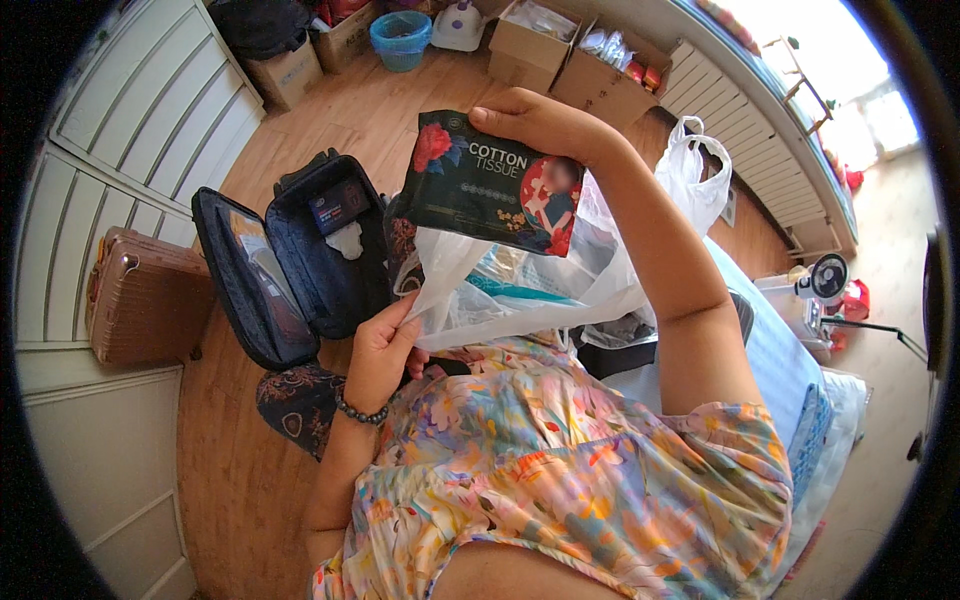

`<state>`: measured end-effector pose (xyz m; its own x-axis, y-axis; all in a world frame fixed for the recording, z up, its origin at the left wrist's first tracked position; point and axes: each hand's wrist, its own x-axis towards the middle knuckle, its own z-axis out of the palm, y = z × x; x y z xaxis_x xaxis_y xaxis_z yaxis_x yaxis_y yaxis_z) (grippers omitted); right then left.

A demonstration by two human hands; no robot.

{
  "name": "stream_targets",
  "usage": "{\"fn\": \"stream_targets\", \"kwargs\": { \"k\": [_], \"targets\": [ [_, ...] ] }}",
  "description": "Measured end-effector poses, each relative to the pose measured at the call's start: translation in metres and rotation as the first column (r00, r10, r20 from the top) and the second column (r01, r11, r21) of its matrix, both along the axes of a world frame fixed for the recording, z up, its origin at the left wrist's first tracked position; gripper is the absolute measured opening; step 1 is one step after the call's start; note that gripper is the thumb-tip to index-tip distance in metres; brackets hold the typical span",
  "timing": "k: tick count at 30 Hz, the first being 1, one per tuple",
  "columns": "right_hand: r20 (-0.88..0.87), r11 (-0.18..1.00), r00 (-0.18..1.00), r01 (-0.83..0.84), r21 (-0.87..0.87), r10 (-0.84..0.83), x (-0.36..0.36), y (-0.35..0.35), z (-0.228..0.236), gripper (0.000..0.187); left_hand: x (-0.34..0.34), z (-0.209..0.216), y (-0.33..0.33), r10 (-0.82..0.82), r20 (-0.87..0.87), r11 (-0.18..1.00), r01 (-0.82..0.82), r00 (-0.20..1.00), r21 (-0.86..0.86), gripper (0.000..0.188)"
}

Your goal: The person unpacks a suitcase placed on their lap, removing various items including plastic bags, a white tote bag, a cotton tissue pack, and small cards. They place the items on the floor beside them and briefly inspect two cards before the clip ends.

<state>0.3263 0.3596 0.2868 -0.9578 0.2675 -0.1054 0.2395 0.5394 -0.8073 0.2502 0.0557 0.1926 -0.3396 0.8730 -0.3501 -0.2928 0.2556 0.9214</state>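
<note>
From far off, I see a smooth black pack (pixel 475 190) that looks like plastic. The white bag (pixel 470 325) is thin, crinkly plastic. The open suitcase (pixel 325 290) has soft, dull cloth inside. The floor (pixel 230 450) is smooth wood, and at its left edge the closed suitcase (pixel 155 295) is hard, shiny and ridged.

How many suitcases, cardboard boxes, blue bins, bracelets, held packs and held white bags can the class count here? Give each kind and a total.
Suitcases: 2
Boxes: 4
Bin: 1
Bracelet: 1
Pack, in the right hand: 1
Bag, in the left hand: 1
Total: 10
</note>
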Motion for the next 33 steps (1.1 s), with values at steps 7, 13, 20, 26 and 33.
{"fn": "stream_targets", "kwargs": {
  "k": [7,13,20,26,33],
  "targets": [
    [-0.011,1.000,1.000,0.014,-0.016,-0.014,0.003,0.005,-0.006,0.049,-0.001,0.000,0.000,0.004,0.003,1.000,-0.004,1.000,0.007,0.036],
    [0.023,0.999,0.999,0.042,-0.017,-0.041,0.009,0.009,-0.006,0.049,-0.002,-0.002,-0.001,0.020,-0.001,1.000,-0.020,1.000,0.023,0.035],
    [-0.007,0.997,0.997,0.078,-0.004,-0.078,0.019,0.014,-0.005,0.047,-0.006,-0.007,-0.002,0.017,0.000,1.000,-0.017,1.000,0.022,0.035],
    [-0.083,0.998,0.996,0.037,0.052,-0.033,0.047,0.017,0.012,0.044,-0.009,-0.007,-0.001,0.037,-0.007,0.999,-0.037,0.999,0.002,0.034],
    [0.264,0.961,0.950,-0.215,0.172,0.165,0.085,-0.005,0.012,0.030,-0.012,-0.003,0.000,0.061,-0.016,0.996,-0.060,0.998,0.058,0.034]
  ]
}}
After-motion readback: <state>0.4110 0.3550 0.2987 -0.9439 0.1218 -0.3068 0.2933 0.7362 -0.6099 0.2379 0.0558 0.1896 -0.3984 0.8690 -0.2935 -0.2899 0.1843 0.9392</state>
